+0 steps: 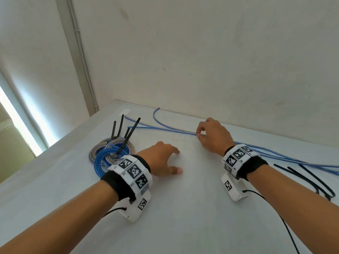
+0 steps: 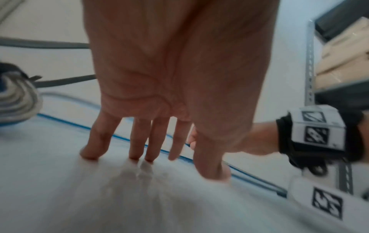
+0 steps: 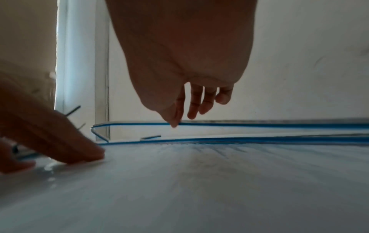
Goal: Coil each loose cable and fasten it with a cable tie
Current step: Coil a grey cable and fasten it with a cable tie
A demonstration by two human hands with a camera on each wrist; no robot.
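Note:
Loose blue cable (image 1: 174,130) (image 2: 66,122) (image 3: 259,124) runs in long strands along the back of the white table (image 1: 183,217). My right hand (image 1: 198,134) (image 3: 176,122) pinches one strand between thumb and forefinger, its other fingers hanging loosely curled. My left hand (image 1: 172,161) (image 2: 189,162) holds nothing; its straight, spread fingertips press on the table in front of the cable. At the left lie coiled cables (image 1: 110,153) (image 2: 18,100), blue and grey, with black cable ties (image 1: 121,125) sticking up from them.
Several loose black cable ties (image 1: 311,177) lie at the right, near my right forearm. A white wall (image 1: 220,70) stands right behind the table's far edge. A metal shelf rack (image 2: 309,63) with boxes shows in the left wrist view.

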